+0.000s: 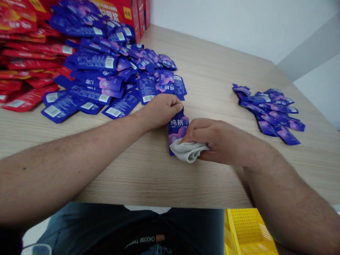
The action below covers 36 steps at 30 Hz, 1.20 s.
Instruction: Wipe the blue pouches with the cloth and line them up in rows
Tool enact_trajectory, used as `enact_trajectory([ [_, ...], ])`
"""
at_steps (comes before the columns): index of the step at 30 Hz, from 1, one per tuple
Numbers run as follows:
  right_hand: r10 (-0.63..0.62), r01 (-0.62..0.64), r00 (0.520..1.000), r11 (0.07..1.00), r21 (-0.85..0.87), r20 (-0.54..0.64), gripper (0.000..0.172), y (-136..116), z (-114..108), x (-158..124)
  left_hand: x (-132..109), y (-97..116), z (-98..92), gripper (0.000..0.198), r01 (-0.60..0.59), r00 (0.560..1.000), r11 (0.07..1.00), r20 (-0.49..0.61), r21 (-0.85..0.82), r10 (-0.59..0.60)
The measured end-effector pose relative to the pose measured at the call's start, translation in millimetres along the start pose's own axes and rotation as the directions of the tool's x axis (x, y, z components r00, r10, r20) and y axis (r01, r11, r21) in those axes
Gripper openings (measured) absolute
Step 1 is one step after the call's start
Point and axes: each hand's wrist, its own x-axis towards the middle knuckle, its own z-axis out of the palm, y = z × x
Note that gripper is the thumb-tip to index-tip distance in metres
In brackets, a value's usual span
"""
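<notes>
A blue and purple pouch (177,124) with white characters lies on the table in front of me. Its far end is pinched in the closed fingers of my left hand (162,110). A folded white cloth (186,150) is bunched in my right hand (212,140), which presses it against the near end of the same pouch. Cloth and fingers hide part of the pouch's lower right side. Just beyond my left hand spreads a big heap of similar blue pouches (92,62). A smaller pile of blue pouches (273,109) rests to the right.
Red pouches (32,63) are stacked at the far left, beside the blue heap. Behind them stand red printed boxes (124,17). The wooden table (127,170) meets a white wall (225,24) at the back. Below its front edge, a yellow plastic crate (249,230) sits at the right.
</notes>
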Motion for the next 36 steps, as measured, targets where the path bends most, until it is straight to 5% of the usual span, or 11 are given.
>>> enact_trajectory([
  [5, 0.08, -0.143, 0.949, 0.972, -0.188, -0.306, 0.032, 10, 11, 3, 0, 0, 1.2, 0.023, 0.019, 0.999, 0.999, -0.048, -0.046, -0.021],
  [12, -0.018, 0.016, 0.994, 1.0, 0.022, 0.108, 0.029, -8, 15, 4, 1, 0, 1.0, 0.021, 0.021, 0.998, 1.0, -0.057, -0.015, -0.022],
  [15, 0.029, -0.032, 0.997, 0.999, -0.039, -0.068, 0.03, -2, 12, 2, 1, -1, 2.2, 0.022, 0.02, 0.998, 0.999, -0.053, -0.031, -0.021],
  [18, 0.081, -0.123, 0.951, 0.985, -0.124, -0.297, 0.034, 9, 13, 2, 0, 0, 1.8, 0.022, 0.02, 0.999, 1.0, -0.04, -0.021, -0.021],
  [20, 0.069, -0.095, 0.962, 0.992, -0.087, -0.263, 0.034, 11, 15, 3, 0, 2, 0.7, 0.02, 0.015, 0.999, 1.0, -0.034, -0.001, -0.015],
  [25, -0.036, 0.034, 0.999, 0.997, 0.062, 0.035, 0.034, 0, 19, 3, -1, 2, -0.1, 0.015, 0.011, 0.999, 1.0, -0.047, -0.001, -0.011],
  [27, -0.019, 0.019, 1.0, 1.0, 0.017, -0.012, 0.033, 2, 17, 2, 0, 0, 1.0, 0.017, 0.015, 0.998, 1.0, -0.056, -0.02, -0.016],
  [31, 0.072, -0.108, 0.953, 0.989, -0.106, -0.293, 0.029, 11, 19, 3, 0, -2, 3.5, 0.021, 0.021, 0.996, 0.998, -0.081, -0.051, -0.026],
  [33, 0.051, -0.071, 0.964, 0.995, -0.068, -0.259, 0.029, 9, 23, 5, 0, -3, 4.2, 0.02, 0.017, 0.995, 0.999, -0.093, -0.052, -0.022],
  [36, -0.012, 0.013, 0.998, 1.0, 0.01, -0.054, 0.03, -3, 29, 8, 0, -3, 4.3, 0.02, 0.009, 0.995, 0.999, -0.101, -0.038, -0.013],
])
